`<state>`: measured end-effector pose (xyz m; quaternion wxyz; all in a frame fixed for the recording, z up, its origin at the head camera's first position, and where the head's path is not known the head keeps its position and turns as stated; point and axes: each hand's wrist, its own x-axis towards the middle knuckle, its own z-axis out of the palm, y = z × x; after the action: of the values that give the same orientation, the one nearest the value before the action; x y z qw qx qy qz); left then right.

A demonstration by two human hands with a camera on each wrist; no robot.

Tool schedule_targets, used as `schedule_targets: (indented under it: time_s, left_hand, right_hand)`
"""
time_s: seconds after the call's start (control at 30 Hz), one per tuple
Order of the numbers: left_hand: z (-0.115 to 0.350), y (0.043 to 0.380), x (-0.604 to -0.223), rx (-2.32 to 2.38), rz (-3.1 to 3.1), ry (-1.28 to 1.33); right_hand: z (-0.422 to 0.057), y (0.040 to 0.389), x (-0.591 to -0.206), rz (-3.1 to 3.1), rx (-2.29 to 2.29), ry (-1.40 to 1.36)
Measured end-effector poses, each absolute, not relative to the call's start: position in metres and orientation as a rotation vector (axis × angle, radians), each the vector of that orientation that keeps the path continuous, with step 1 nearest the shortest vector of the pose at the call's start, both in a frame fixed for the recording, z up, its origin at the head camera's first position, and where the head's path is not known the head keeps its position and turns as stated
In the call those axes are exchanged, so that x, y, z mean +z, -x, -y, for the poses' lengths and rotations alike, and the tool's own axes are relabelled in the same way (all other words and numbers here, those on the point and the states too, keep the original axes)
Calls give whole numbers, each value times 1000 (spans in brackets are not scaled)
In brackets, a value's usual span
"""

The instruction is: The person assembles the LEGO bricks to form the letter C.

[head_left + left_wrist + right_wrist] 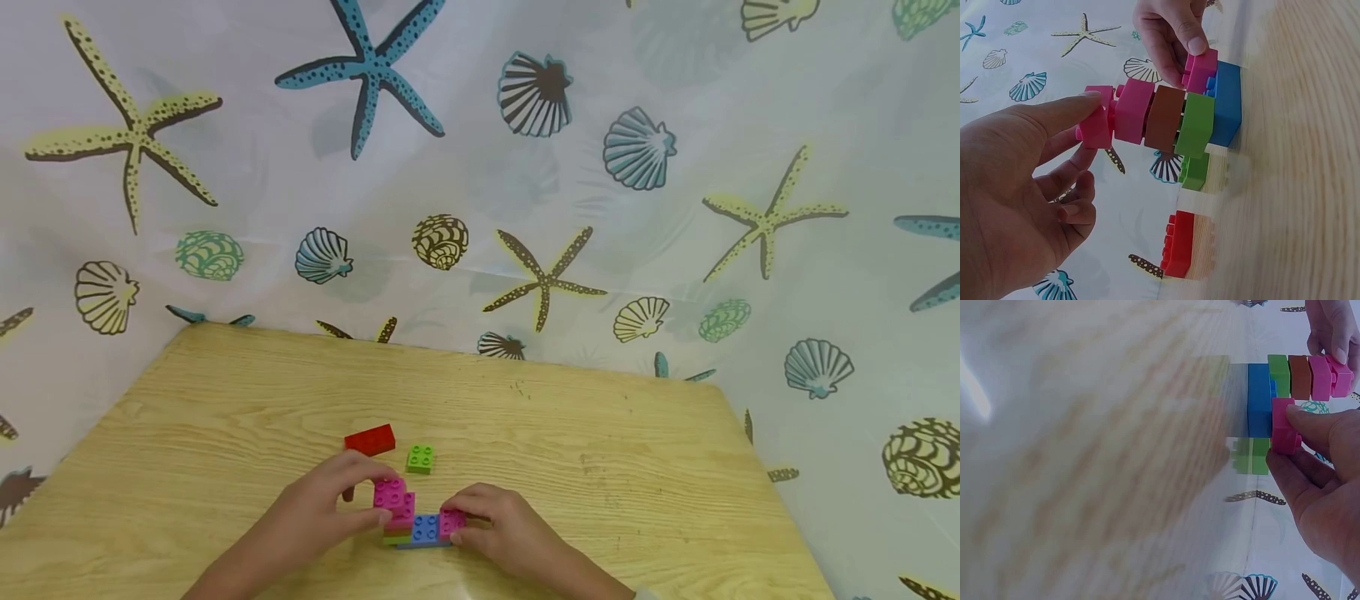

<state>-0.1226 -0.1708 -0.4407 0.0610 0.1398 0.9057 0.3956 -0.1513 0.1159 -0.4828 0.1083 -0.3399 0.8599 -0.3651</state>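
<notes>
A long blue brick lies on the table with a stack on its left end. That stack rises through a green brick, a brown brick and a pink brick to a top pink brick. My left hand pinches the top pink brick, which sits slightly askew with a narrow gap under part of it. On the blue brick's right end is another pink brick, held between the thumb and fingers of my right hand. Studs show on the blue brick between the two.
Behind the build, a small lime green brick stands studs up on the wooden table. To its left is a long red brick, just beyond my left fingers. A sheet printed with shells and starfish hangs along the table's back and sides.
</notes>
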Motion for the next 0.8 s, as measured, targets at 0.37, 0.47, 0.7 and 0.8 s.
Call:
schedule_targets:
  time_s: [0.37,0.47,0.7,0.8]
  left_hand:
    - [161,121,-441,1230,-2723,-444]
    - [160,120,-442,1234,-2719,-439]
    - [159,120,-439,1137,-2794,-499]
    - [157,121,-437,1064,-2840,-504]
  right_hand:
    - [-116,151,-484,-2524,-1079,1012]
    - [-115,151,-483,-2525,-1075,1011]
    - [-116,151,-481,-2521,-1070,992]
    - [-116,151,-481,-2526,-1068,1004]
